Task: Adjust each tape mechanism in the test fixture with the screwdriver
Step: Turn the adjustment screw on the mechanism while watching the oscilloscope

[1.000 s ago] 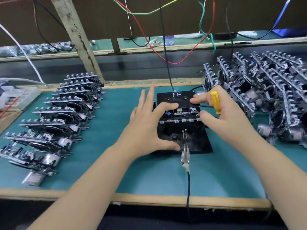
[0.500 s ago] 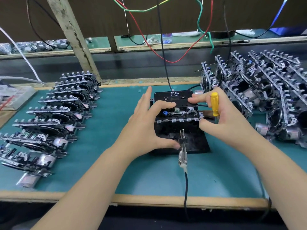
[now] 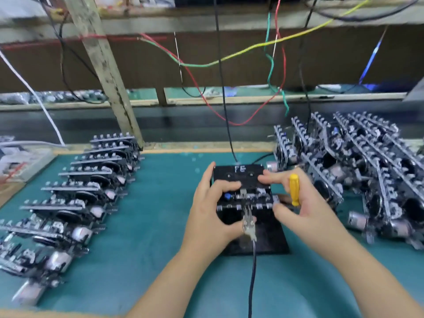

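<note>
A black test fixture [image 3: 263,239] lies in the middle of the green mat, with a tape mechanism [image 3: 246,198] seated on it and a black cassette marked "FE" [image 3: 238,174] at its far end. My left hand [image 3: 210,212] grips the mechanism's left side, index finger across its top and thumb at the near edge by a metal clip [image 3: 249,222] on a black cable. My right hand [image 3: 305,210] holds the yellow-handled screwdriver [image 3: 294,189] upright in its palm while its index finger and thumb touch the mechanism's right side.
A row of several tape mechanisms [image 3: 75,198] runs along the left of the mat. A dense pile of more mechanisms [image 3: 367,171] stands at the right. Loose coloured wires [image 3: 270,72] hang over the back ledge. A slanted wooden post [image 3: 107,72] rises at the back left.
The view has tilted up and pulled back, so the bench sits lower in frame. My left fingers have curled closer onto the mechanism. My right hand stays put with the screwdriver.
</note>
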A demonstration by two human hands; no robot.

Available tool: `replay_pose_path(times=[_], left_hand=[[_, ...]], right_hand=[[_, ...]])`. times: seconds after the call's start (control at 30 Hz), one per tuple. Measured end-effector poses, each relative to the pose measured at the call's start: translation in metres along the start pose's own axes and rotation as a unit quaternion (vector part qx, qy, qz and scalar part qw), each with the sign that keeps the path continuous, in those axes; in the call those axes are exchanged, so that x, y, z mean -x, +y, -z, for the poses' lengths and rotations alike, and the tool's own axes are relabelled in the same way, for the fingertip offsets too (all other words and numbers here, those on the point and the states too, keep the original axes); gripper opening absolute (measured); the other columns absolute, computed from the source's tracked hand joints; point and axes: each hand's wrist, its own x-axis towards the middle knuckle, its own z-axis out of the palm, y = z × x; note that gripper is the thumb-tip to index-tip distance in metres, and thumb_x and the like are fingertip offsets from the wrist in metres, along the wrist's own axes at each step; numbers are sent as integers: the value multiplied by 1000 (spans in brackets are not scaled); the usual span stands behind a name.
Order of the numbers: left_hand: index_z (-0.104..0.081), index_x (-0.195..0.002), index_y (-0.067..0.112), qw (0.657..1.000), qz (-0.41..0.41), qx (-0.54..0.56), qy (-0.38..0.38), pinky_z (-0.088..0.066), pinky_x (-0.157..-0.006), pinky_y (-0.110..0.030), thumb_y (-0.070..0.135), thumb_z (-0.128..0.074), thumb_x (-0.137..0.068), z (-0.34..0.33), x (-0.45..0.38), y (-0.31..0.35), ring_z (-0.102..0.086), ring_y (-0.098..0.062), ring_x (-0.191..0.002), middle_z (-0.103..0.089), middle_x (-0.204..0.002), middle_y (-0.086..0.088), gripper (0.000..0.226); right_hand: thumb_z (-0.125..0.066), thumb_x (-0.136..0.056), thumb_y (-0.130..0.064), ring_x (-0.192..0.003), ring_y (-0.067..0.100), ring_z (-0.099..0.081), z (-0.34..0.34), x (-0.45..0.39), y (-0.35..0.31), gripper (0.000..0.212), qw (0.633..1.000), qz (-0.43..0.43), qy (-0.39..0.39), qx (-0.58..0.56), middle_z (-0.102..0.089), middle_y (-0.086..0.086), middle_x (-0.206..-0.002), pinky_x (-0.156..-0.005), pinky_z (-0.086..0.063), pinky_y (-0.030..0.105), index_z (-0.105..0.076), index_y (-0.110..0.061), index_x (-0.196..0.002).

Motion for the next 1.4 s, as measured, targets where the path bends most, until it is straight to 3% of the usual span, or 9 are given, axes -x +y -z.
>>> replay_pose_path(times=[0.13, 0.27, 0.33, 0.43, 0.67, 0.9, 1.1, 1.23, 1.4], left_hand=[[-66, -107, 54, 995, 63, 79, 15, -43, -109, -36, 41, -89, -44, 2, -8, -6, -42, -13, -142, -30, -161, 16, 68], [-57, -111, 45, 950, 181, 250, -44, -44, -83, -26, 36, -75, -23, 15, -27, -9, -51, -24, -130, -54, -145, -5, 90], [-60, -107, 50, 966, 155, 204, -44, -44, -90, -28, 34, -80, -33, 14, -27, -3, -48, -23, -134, -52, -147, -3, 78], [-63, -107, 61, 996, 49, 80, 3, -35, -116, -39, 42, -89, -62, 4, -22, 4, -33, -9, -146, -26, -161, 20, 55], [-57, -115, 56, 1000, -1, 16, 15, -38, -114, -43, 52, -86, -60, 0, -8, -7, -33, -3, -146, -9, -159, 38, 62], [-56, -116, 58, 1000, 2, 7, -1, -41, -108, -31, 46, -86, -62, 0, -7, -10, -29, -1, -147, -6, -157, 41, 63], [-55, -112, 61, 1000, 15, 3, -5, -26, -101, 0, 32, -92, -64, 3, -9, -3, -26, 9, -145, -8, -155, 44, 67], [-53, -105, 68, 1000, 27, -1, -5, -24, -100, 2, 26, -94, -65, 4, -8, 0, -27, 9, -143, -13, -157, 35, 72], [-51, -105, 69, 1000, 22, -3, -4, -27, -105, -5, 26, -94, -65, 2, -8, -1, -29, 5, -144, -16, -158, 30, 73]], right_hand=[[-63, -84, 3, -125, 11, -60, -2, -4, 6, 43, 997, -44, 55, -11, -68, -15, -124, -90, -55, 22, -73, -31, -109], [-45, -90, 29, -113, 48, -53, -3, -19, 9, 49, 979, -171, 95, -51, -60, 21, -89, -101, -46, 32, -64, -7, -62], [-55, -82, 32, -76, 43, -51, -16, -19, -2, 60, 981, -153, 114, -13, -54, 21, -77, -77, -44, 10, -56, -17, -48], [-61, -61, 46, -51, 19, -40, -22, -9, 8, 78, 971, -116, 197, 64, -46, -1, -48, -62, -35, 9, -40, -25, -35], [-75, -87, -20, -77, 7, -59, 2, 21, -3, 38, 979, -81, 82, 166, -62, -22, -90, -68, -47, 17, -55, -52, -95], [-70, -84, -24, -98, 2, -55, 10, 3, -44, 2, 947, 161, 183, 210, -60, -14, -94, -83, -38, 7, -71, -24, -85], [-76, -87, -10, -85, 9, -69, 7, -13, -70, 21, 977, 112, 181, 1, -73, -8, -91, -76, -49, 10, -70, -29, -90], [-73, -92, -9, -80, 18, -72, -2, -27, -69, 24, 990, 75, 118, -31, -73, -3, -87, -81, -61, 45, -60, -29, -94], [-70, -93, -17, -74, 17, -71, -12, -32, -63, 15, 991, 85, 101, 32, -71, -7, -81, -76, -57, 47, -55, -17, -95]])
